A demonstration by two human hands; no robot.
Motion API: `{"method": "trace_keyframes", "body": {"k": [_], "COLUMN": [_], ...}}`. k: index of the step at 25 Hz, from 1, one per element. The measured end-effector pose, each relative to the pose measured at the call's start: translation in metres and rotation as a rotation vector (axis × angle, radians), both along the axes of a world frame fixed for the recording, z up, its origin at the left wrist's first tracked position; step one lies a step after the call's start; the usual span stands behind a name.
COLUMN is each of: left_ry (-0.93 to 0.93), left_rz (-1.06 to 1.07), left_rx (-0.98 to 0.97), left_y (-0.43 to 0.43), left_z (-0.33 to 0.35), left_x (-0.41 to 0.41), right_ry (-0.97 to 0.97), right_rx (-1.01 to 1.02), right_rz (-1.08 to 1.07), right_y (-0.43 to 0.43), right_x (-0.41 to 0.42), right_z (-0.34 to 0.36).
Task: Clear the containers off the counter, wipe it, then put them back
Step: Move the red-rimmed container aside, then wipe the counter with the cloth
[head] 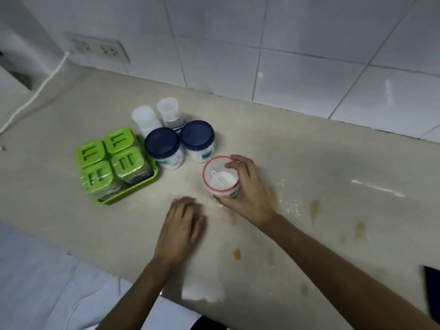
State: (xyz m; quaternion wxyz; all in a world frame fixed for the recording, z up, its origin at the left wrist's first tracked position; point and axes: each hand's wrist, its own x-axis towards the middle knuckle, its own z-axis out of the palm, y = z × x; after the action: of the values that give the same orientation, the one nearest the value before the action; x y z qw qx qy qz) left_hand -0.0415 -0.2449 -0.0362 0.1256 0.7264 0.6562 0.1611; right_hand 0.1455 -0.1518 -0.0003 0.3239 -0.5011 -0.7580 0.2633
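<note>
My right hand (pixel 247 189) grips a red-rimmed clear container (pixel 217 177) with white powder and a small scoop inside; it stands on the beige counter (pixel 309 151). My left hand (pixel 182 229) rests flat on the counter just in front of it, fingers together, holding nothing. Behind stand two blue-lidded white jars (pixel 162 142) (pixel 197 135) and two small bottles with clear caps (pixel 144 117) (pixel 168 109). To the left, a green tray (pixel 142 184) holds several green-lidded spice jars (pixel 107 160).
White powder (pixel 290 206) and brown stains (pixel 314 207) mark the counter to the right. A white cable (pixel 35 94) runs from wall sockets (pixel 100 48) at the back left. A dark object (pixel 432 291) lies at the right edge. The tiled wall borders the back.
</note>
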Motion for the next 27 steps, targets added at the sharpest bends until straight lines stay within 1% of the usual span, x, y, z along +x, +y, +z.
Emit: {"method": "trace_keyframes", "body": {"k": [3, 6, 8, 9, 11, 14, 16, 18, 21, 24, 27], "left_ry": [-0.019, -0.059, -0.094, -0.112, -0.124, -0.132, -0.128, -0.114, -0.079, -0.074, -0.065], "left_rz": [0.031, 0.062, 0.020, 0.013, -0.133, -0.122, -0.107, -0.113, -0.129, -0.361, -0.597], "left_rx": [0.013, 0.047, 0.024, 0.048, 0.023, 0.038, 0.059, 0.076, 0.065, 0.030, 0.019], "left_y": [-0.029, -0.047, -0.058, -0.061, -0.056, -0.051, -0.051, -0.056, -0.059, -0.065, -0.064], "left_z": [-0.011, -0.015, -0.018, -0.017, -0.012, -0.015, -0.016, -0.016, -0.020, -0.023, -0.019], "left_x": [-0.026, -0.038, -0.054, -0.054, -0.028, -0.024, -0.022, -0.018, -0.011, 0.040, 0.106], "right_ry": [-0.002, 0.003, 0.031, 0.039, 0.030, -0.016, -0.071, -0.110, -0.160, -0.243, -0.293], "right_rx": [-0.005, -0.054, -0.066, -0.065, -0.066, -0.079, -0.051, -0.021, -0.082, -0.148, -0.173], "right_rz": [0.007, 0.007, -0.030, -0.033, -0.212, -0.148, -0.109, -0.135, -0.196, -0.428, -0.582], "right_y": [-0.012, -0.018, -0.028, -0.028, -0.036, -0.033, -0.039, -0.064, -0.123, -0.196, -0.241], "right_x": [-0.051, -0.090, -0.109, -0.109, -0.073, -0.069, -0.062, -0.039, 0.007, 0.084, 0.152], "right_z": [-0.006, -0.010, -0.013, -0.013, -0.015, -0.015, -0.014, -0.019, -0.036, -0.041, -0.038]}}
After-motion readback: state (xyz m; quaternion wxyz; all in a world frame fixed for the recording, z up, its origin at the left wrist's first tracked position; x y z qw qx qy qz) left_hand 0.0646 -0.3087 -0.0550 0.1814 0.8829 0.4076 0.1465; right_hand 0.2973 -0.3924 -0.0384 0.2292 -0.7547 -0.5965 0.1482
